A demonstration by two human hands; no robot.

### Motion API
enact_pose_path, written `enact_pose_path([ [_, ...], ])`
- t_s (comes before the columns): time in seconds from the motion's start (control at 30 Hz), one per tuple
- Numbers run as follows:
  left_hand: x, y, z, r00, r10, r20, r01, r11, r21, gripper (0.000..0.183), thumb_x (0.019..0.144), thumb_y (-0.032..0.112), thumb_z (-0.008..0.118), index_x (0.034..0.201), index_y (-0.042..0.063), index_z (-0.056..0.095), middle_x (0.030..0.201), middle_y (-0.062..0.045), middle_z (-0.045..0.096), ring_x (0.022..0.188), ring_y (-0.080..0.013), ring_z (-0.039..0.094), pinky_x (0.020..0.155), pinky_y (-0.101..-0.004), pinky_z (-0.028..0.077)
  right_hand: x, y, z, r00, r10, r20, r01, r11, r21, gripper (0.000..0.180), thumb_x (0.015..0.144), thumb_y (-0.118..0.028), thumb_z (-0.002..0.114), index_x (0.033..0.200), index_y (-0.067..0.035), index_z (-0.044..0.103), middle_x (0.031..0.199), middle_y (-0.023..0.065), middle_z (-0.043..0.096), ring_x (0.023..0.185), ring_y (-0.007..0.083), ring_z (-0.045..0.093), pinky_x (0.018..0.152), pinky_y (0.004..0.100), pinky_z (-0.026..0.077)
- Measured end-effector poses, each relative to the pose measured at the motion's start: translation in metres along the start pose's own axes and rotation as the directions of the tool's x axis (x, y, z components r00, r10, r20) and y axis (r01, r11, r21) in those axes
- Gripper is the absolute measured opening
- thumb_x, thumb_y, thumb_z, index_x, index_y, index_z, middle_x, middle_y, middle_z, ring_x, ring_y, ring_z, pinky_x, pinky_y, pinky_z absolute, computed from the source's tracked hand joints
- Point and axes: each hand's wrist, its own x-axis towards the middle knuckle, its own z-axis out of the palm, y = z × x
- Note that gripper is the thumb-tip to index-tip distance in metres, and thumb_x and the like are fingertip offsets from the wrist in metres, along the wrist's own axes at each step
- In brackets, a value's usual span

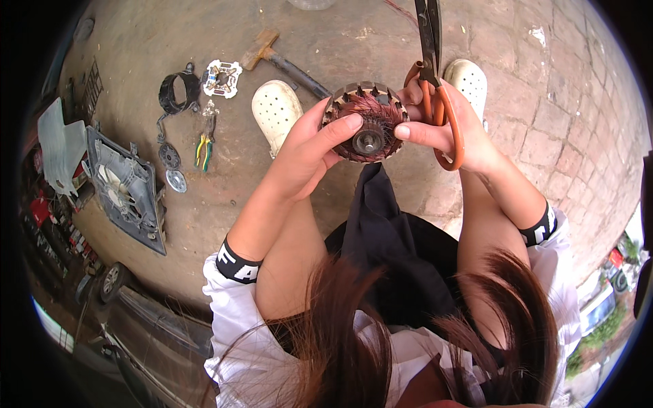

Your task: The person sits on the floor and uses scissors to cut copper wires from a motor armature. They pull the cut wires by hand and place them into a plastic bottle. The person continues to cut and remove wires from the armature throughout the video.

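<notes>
Between my two hands is a wound electric motor armature, with copper windings, a slotted core and a shaft end facing up. My left hand grips its left side, the thumb lying over the windings. My right hand steadies the right side with thumb and fingers. Scissors with orange handles also hang on my right hand, their dark blades pointing away from me. Whether the blades are fully closed is hard to tell.
On the floor at left lie a hammer, a black ring-shaped housing, a white-rimmed brush plate, yellow-green pliers, two round metal parts and a fan shroud. My pale clogs flank the armature. A car stands lower left.
</notes>
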Motion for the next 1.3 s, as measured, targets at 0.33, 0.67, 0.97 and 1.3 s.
enact_pose_path([
  [0.33, 0.002, -0.001, -0.002, 0.999, -0.026, -0.019, 0.025, 0.998, -0.059, 0.047, 0.104, 0.035, 0.047, 0.133, -0.002, 0.052, 0.121, -0.010, 0.065, 0.108, -0.0170, 0.065, 0.092, -0.0337, 0.055, 0.000, -0.001, -0.005, 0.999, 0.027, 0.037, -0.029, 0.998, 0.061, 0.035, 0.082, -0.016, 0.080, 0.089, -0.003, 0.048, 0.086, 0.0046, 0.058, 0.080, 0.0107, 0.059, 0.067, 0.0258, 0.047],
  [0.67, 0.004, 0.002, -0.002, 0.990, -0.141, -0.018, 0.141, 0.989, 0.032, 0.056, 0.107, 0.044, 0.028, 0.142, 0.003, 0.041, 0.126, -0.019, 0.062, 0.103, -0.0367, 0.068, 0.082, -0.0424, 0.063, -0.001, -0.005, -0.002, 0.996, 0.092, -0.010, -0.092, 0.995, 0.029, 0.032, 0.086, -0.024, 0.078, 0.087, -0.004, 0.052, 0.075, 0.0038, 0.058, 0.066, 0.0136, 0.061, 0.060, 0.0279, 0.050],
  [0.97, 0.005, -0.002, -0.008, 0.992, -0.123, 0.003, 0.123, 0.992, 0.023, 0.055, 0.107, 0.044, 0.033, 0.140, 0.001, 0.043, 0.125, -0.016, 0.062, 0.105, -0.0302, 0.068, 0.084, -0.0386, 0.062, 0.000, -0.003, -0.004, 0.997, 0.081, 0.011, -0.081, 0.997, 0.005, 0.033, 0.086, -0.023, 0.078, 0.087, -0.004, 0.052, 0.076, 0.0037, 0.058, 0.067, 0.0136, 0.061, 0.061, 0.0281, 0.050],
  [1.3, 0.002, -0.005, -0.012, 0.997, 0.024, 0.075, -0.018, 0.997, -0.073, 0.049, 0.102, 0.030, 0.052, 0.140, 0.001, 0.041, 0.130, -0.011, 0.058, 0.116, -0.0195, 0.061, 0.097, -0.0379, 0.053, -0.003, -0.005, -0.006, 1.000, -0.003, 0.016, 0.003, 1.000, 0.017, 0.034, 0.080, -0.013, 0.083, 0.082, -0.005, 0.050, 0.078, 0.0028, 0.056, 0.090, 0.0150, 0.060, 0.078, 0.0314, 0.050],
])
